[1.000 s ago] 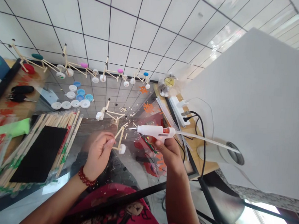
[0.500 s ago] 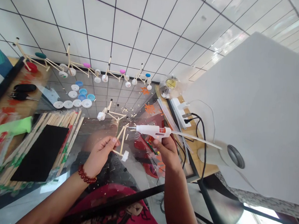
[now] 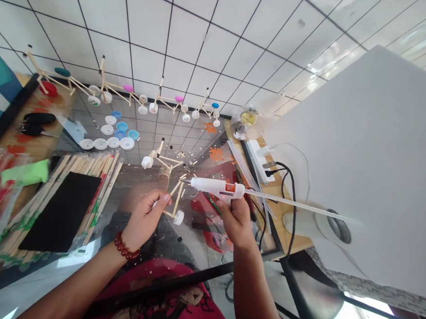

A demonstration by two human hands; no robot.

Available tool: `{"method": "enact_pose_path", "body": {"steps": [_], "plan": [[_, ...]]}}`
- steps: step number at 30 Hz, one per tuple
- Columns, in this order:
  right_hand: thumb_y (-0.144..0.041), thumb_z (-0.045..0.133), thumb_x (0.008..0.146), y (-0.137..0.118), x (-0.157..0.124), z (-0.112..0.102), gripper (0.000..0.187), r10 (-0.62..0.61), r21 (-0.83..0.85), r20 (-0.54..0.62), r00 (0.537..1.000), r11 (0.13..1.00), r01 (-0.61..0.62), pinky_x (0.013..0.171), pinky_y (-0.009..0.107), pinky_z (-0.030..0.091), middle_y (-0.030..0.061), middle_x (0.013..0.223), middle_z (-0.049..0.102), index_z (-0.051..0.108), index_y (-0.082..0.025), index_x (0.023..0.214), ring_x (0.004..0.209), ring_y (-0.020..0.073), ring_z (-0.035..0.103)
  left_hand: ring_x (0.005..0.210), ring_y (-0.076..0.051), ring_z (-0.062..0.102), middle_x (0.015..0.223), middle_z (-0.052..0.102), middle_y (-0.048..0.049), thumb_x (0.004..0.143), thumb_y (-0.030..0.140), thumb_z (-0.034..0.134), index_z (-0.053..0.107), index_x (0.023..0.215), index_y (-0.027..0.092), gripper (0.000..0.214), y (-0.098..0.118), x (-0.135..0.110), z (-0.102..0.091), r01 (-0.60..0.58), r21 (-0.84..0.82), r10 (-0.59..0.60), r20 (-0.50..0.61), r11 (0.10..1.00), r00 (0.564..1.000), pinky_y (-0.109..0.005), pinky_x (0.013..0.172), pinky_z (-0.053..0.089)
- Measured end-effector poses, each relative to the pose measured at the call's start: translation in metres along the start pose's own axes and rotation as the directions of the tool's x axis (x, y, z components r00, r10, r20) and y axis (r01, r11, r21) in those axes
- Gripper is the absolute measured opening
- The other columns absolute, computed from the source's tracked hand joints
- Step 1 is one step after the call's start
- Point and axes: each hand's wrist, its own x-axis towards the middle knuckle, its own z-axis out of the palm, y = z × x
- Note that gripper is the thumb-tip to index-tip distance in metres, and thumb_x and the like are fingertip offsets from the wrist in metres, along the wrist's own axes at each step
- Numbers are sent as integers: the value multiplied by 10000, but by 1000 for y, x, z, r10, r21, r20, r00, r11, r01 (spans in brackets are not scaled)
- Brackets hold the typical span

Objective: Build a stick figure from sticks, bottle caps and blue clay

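1. Glue gun (image 3: 214, 186) sat gripped in the right hand (image 3: 237, 219), its nozzle (image 3: 186, 181) pointing leftward.
2. Stick frame (image 3: 177, 203) was pinched by thumb and fingers of the left hand (image 3: 147, 215).
3. Its upper end stood at the nozzle tip, between both hands.

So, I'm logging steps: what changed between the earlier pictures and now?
The right hand moved the glue gun left, its nozzle nearer the top of the stick frame; the frame's capped end swung toward the person. Nothing was released; the left hand kept its grip; the loose caps stayed put.
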Motion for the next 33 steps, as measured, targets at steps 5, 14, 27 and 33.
{"method": "enact_pose_path", "body": {"steps": [5, 14, 27, 33], "plan": [[-456, 670, 1009, 1, -1, -1, 232, -7, -33, -37, 999, 999, 6, 790, 396, 576, 65, 936, 784, 741, -247, 1080, 849, 265, 696, 750, -214, 629, 779, 714, -37, 958, 551, 652, 725, 758, 228, 386, -1, -1, 0, -25, 8, 25, -10, 1000, 1000, -330, 742, 492], [-413, 682, 1015, -3, 2, -3, 228, -25, 26, -45, 999, 999, 26, 860, 394, 605, 75, 1033, 818, 748, -241, 1149, 912, 262, 743, 832, -229, 683, 822, 747, -54, 984, 450, 597, 722, 770, 229, 332, 5, 0, -2, -129, 99, 137, -70, 987, 988, -339, 802, 534], [-486, 685, 1011, 6, -1, 3, 314, 42, 99, -36, 998, 994, -39, 962, 452, 619, 89, 1109, 820, 741, -242, 1200, 1005, 283, 747, 735, -194, 620, 781, 722, -49, 878, 688, 775, 774, 740, 224, 484, -1, -2, 2, 102, -205, -107, -13, 973, 994, -311, 711, 534], [-476, 699, 966, 23, 24, 12, 303, 168, 171, -121, 978, 974, -146, 847, 410, 610, 59, 973, 792, 691, -236, 1151, 856, 247, 705, 776, -183, 622, 820, 720, -45, 893, 723, 772, 786, 782, 208, 527, 0, -3, 1, 47, -233, -39, 36, 971, 999, -292, 742, 522]]}}
